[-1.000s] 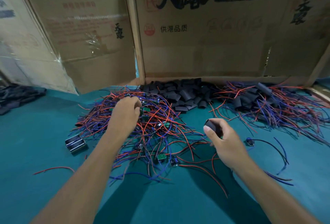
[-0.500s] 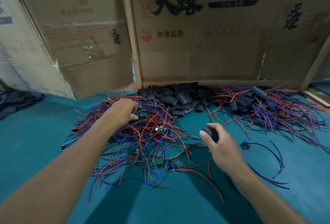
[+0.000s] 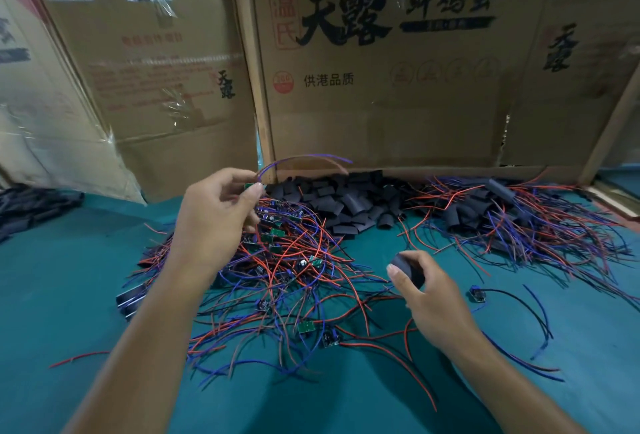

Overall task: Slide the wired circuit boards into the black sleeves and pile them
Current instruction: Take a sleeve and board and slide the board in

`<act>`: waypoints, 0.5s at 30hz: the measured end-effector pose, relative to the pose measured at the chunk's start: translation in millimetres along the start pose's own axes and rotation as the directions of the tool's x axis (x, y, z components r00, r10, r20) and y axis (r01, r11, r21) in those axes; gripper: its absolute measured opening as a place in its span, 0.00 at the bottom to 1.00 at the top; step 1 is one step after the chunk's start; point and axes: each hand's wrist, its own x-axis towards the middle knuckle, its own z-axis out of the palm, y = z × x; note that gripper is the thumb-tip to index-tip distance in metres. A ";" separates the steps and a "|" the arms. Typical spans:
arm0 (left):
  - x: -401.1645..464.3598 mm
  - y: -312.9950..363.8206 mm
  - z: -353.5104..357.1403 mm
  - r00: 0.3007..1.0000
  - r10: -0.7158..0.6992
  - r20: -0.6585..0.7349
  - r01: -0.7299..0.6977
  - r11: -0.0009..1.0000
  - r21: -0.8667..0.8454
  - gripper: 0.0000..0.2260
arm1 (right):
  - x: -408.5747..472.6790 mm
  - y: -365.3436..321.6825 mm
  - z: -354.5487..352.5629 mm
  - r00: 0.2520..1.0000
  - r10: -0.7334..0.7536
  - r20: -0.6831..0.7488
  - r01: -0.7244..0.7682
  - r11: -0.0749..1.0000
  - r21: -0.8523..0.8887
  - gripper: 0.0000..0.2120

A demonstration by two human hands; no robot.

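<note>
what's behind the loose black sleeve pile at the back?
Directly behind the black sleeve pile stands a cardboard wall printed with Chinese characters, with a wooden post at its left edge. The pile hides the wall's bottom edge, so whether more sleeves sit underneath cannot be told.

The left hand [image 3: 214, 222] pinches a small green circuit board [image 3: 250, 187] above the tangle of wired boards [image 3: 277, 271], its blue and red leads arching up, somewhat blurred. The right hand [image 3: 429, 298] grips one black sleeve [image 3: 407, 269] over the teal worktop [image 3: 62, 288]. Loose sleeves [image 3: 346, 201] lie heaped against the cardboard [image 3: 381, 122]; to the right, what seem to be sleeved boards [image 3: 502, 212] are piled.
</note>
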 end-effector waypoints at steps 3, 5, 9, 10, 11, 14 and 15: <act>-14.6 -3.8 17.4 0.976 -0.188 0.108 0.217 0.849 -0.483 0.08 | -0.3 -1.6 -0.4 1.000 -0.002 -0.004 0.002 1.000 -0.002 0.07; -23.4 -10.1 29.5 0.934 -0.283 0.217 0.355 0.678 -0.644 0.08 | -0.3 -2.4 -1.2 1.000 -0.013 0.015 0.013 1.000 -0.004 0.07; -36.8 -24.3 45.1 0.902 -0.331 0.277 0.431 0.638 -0.639 0.15 | 0.5 -1.2 -3.2 0.998 -0.066 0.016 0.066 0.997 -0.028 0.09; -38.9 -27.0 46.4 0.900 -0.334 0.280 0.435 0.648 -0.625 0.15 | 0.7 -1.1 -3.3 0.997 -0.074 0.016 0.074 0.997 -0.033 0.09; -40.5 -29.2 47.4 0.897 -0.337 0.285 0.441 0.655 -0.613 0.14 | 0.6 -1.4 -2.8 0.997 -0.081 0.018 0.082 0.996 -0.037 0.09; -44.1 -31.0 48.7 0.890 -0.330 0.316 0.455 0.698 -0.553 0.10 | 0.0 -2.1 -1.5 0.994 -0.103 0.022 0.104 0.994 -0.032 0.09; -45.6 -31.0 49.5 0.883 -0.326 0.339 0.465 0.706 -0.534 0.11 | -0.1 -2.1 -1.3 0.994 -0.108 0.022 0.109 0.994 -0.025 0.09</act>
